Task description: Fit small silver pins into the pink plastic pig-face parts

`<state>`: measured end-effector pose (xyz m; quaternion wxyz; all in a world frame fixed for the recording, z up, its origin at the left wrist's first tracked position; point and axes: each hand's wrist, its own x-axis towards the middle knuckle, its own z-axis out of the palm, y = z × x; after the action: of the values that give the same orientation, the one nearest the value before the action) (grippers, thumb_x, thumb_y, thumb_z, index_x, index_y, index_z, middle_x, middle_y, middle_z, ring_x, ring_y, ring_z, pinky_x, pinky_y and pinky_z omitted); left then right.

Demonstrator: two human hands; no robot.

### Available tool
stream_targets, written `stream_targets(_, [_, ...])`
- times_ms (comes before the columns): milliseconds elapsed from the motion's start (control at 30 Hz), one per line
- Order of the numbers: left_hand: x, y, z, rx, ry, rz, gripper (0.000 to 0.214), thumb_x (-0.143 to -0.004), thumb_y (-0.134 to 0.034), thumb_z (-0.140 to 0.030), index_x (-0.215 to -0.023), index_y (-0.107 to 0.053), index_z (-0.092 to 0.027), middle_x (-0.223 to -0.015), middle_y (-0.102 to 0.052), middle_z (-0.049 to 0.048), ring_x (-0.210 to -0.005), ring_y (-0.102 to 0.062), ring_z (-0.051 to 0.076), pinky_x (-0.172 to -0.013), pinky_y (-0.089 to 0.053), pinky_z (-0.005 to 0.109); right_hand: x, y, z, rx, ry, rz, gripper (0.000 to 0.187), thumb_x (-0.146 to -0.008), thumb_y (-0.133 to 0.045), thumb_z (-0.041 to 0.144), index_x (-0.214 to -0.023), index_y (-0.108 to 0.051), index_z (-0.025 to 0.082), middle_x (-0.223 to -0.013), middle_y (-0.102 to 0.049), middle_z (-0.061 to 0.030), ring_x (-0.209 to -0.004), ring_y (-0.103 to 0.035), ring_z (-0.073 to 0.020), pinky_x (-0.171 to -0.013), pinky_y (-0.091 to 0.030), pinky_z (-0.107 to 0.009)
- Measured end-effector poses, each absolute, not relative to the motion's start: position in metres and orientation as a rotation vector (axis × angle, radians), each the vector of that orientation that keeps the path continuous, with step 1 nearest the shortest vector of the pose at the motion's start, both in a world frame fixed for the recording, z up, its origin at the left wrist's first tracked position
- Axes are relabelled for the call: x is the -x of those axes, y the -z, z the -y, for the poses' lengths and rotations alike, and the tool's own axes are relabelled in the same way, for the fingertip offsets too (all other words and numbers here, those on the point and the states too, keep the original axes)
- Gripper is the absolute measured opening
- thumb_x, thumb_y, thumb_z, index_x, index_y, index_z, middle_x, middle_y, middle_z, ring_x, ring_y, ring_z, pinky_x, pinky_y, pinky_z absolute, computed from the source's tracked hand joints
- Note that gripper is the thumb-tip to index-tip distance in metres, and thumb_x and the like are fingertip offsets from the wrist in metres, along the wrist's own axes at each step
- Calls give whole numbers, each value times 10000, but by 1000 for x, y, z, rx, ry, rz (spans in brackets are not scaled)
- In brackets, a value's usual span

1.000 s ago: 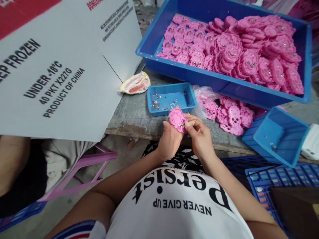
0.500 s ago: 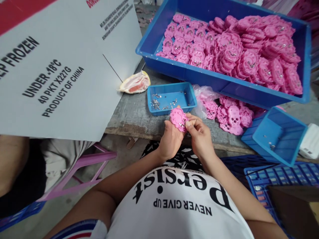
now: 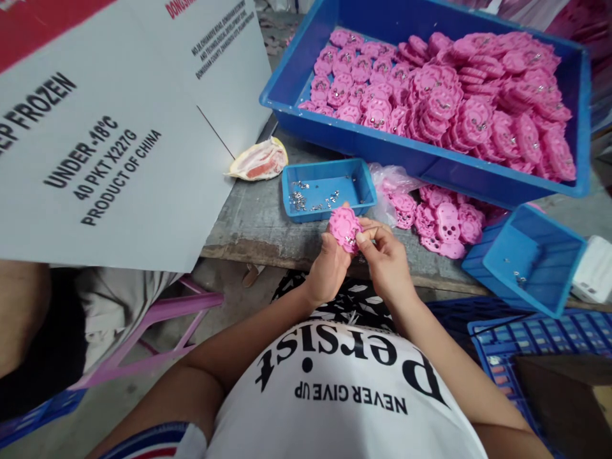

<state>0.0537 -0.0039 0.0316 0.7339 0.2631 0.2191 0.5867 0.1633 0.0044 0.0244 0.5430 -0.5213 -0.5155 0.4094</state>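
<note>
My left hand is closed around a pink scalloped plastic piece, holding it just over the table's front edge. The fingers of my right hand are pinched at the piece's lower right, where small shiny metal bits show. Whether those fingertips hold a bit or the piece itself is hidden. Right behind the hands stands a small blue tray with scattered metal parts in it. To its right, loose pink pieces lie on the table beside a clear plastic bag.
A large blue bin full of pink pieces stands at the back. A tilted blue box leans at the right by a white object. A big printed carton fills the left, near a fruit peel. Another person's leg shows at far left.
The pink piece has turned and shifted very slightly to the right in my left hand. My right hand stays pinched at its edge. Little else differs.
</note>
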Motion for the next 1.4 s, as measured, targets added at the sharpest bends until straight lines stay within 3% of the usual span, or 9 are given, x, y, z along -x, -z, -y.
stream_targets(133, [-55,-33,3,-521,-1295,-447,735,-941,-554,-692,-1538,-447,-279,-1551,-542,69,-1563,-353,293,-1281,-315,458,-158,-20,-1,1227,-918,1182,179,-873,-724,318,-750,-626,234,-1107,-705,-80,-1147,-637,-248,-1094,-440,-476])
stream_targets(233, [-55,-35,2,-464,-1299,-504,572,-999,-567,-444,-1529,-437,-272,-1486,-595,70,-1507,-442,268,-1268,-330,448,-156,-20,2,1171,-956,1095,164,-888,-709,351,-837,-604,236,-1136,-710,-83,-1130,-655,-239,-1057,-479,-463])
stream_targets(400, [-53,-37,3,-469,-1248,-666,738,-775,-657,-76,-1458,-465,-279,-1298,-692,48,-1367,-574,236,-1228,-370,446,-160,-20,4,1207,-966,1097,207,-918,-670,431,-910,-614,232,-1169,-697,-89,-1162,-646,-241,-1068,-481,-454])
stream_targets(567, [-51,-31,2,-501,-1235,-754,471,-771,-691,-128,-1212,-555,-222,-1126,-742,59,-1226,-664,257,-1147,-449,486,-167,-12,5,1270,-976,1052,239,-900,-684,464,-934,-625,235,-1190,-673,-98,-1207,-624,-257,-1046,-494,-457])
stream_targets(733, [-44,-22,-2,-504,-1209,-847,493,-753,-732,-148,-1211,-566,-228,-1066,-754,46,-1041,-722,238,-1028,-532,469,-173,-5,4,1294,-845,1184,200,-928,-646,433,-964,-621,238,-1197,-653,-109,-1128,-653,-274,-948,-542,-468])
stream_targets(900, [-42,-23,-11,-415,-1165,-764,503,-813,-725,-184,-1289,-577,-252,-1189,-741,45,-1178,-685,229,-1069,-512,392,-174,-13,1,1376,-494,1694,387,-925,-677,415,-1259,-594,238,-1201,-690,-123,-1119,-627,-309,-973,-496,-514])
stream_targets(1033, [-44,-24,-13,-369,-1100,-682,472,-931,-694,-435,-1355,-599,-251,-1291,-712,75,-1317,-612,241,-1118,-484,379,-173,-27,-1,1502,-318,1984,584,-896,-729,451,-1393,-541,209,-1271,-687,-161,-1115,-589,-362,-943,-466,-548])
stream_targets(1167, [-45,-21,-14,-393,-1063,-561,587,-931,-643,-612,-1395,-612,-254,-1411,-658,94,-1427,-522,264,-1161,-456,389,-175,-36,-7,1540,-304,2048,582,-886,-749,398,-1399,-553,205,-1256,-700,-159,-1104,-583,-371,-923,-465,-550])
stream_targets(1400, [-41,-21,-21,-371,-1110,-551,474,-945,-668,-529,-1335,-667,-259,-1399,-665,80,-1422,-521,265,-1175,-450,403,-173,-44,-16,1510,-369,2042,622,-841,-794,339,-1408,-558,238,-1220,-714,-140,-1125,-591,-380,-955,-465,-589])
